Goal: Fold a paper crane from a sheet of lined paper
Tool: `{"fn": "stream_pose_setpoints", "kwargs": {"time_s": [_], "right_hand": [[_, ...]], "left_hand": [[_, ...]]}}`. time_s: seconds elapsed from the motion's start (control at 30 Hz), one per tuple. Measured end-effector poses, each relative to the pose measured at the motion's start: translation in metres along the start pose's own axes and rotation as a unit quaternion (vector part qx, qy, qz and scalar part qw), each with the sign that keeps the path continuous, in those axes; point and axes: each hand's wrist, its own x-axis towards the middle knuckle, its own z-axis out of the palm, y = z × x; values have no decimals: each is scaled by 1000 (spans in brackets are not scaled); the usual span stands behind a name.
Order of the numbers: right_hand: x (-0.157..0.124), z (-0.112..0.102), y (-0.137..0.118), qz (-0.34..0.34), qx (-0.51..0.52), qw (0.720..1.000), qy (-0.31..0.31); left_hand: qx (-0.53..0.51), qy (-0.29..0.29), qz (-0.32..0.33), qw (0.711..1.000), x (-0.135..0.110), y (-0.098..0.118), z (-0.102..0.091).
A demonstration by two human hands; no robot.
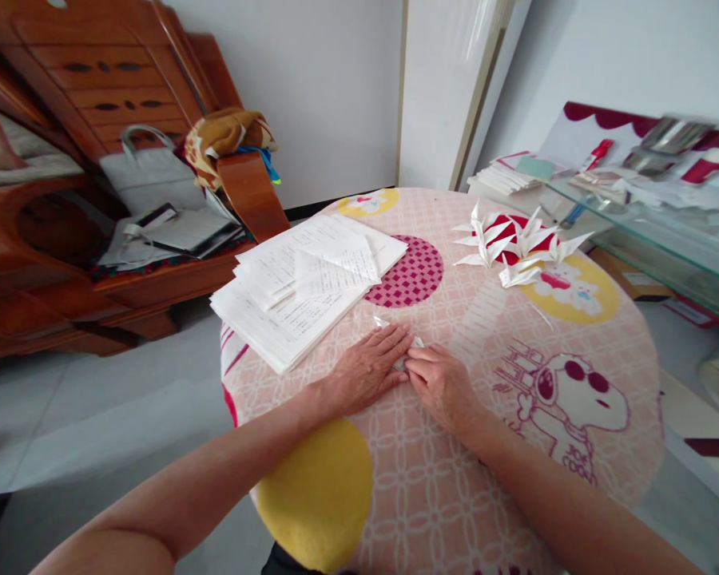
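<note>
A small piece of folded white paper [418,342] lies on the round table under my two hands, mostly hidden by them. My left hand [371,366] rests flat across it with the fingers stretched out. Beside it, my right hand [438,382] has its fingers curled and pressed together at the paper's near right edge. Farther back on the right stands a group of several white folded paper cranes [518,243]. To the left of my hands is a stack of written paper sheets [311,295], with a loose folded sheet on top.
A patterned pink cloth [431,487] covers the round table. On the right, a glass shelf [647,231] holds papers, a red marker and metal containers. A carved wooden bench [113,88] at the left carries a grey bag [149,176] and a brown cloth [228,140].
</note>
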Motion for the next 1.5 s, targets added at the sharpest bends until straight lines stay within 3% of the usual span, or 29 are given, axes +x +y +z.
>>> {"fn": "stream_pose_setpoints", "kwargs": {"time_s": [0.43, 0.87, 1.13, 1.3, 1.4, 1.47, 1.5], "right_hand": [[0, -3, -2, 1, -10, 1000, -21], [-1, -4, -4, 11, 20, 1000, -13], [-1, -1, -2, 23, 38, 999, 8], [7, -2, -2, 20, 34, 999, -33], [10, -3, -3, 18, 27, 998, -50], [11, -3, -3, 19, 23, 998, -50], [11, -3, -3, 19, 20, 998, -50]], "left_hand": [[18, -42, -5, 999, 3, -6, -5], [53, -43, -27, 997, 5, -26, -11], [75, -19, -47, 996, 5, -25, -15], [33, -14, -40, 999, 8, -26, -20], [-58, 42, -73, 995, 11, -33, -25], [-140, 109, -157, 971, 16, -41, -27], [-179, 151, -224, 946, 19, -45, -27]]}}
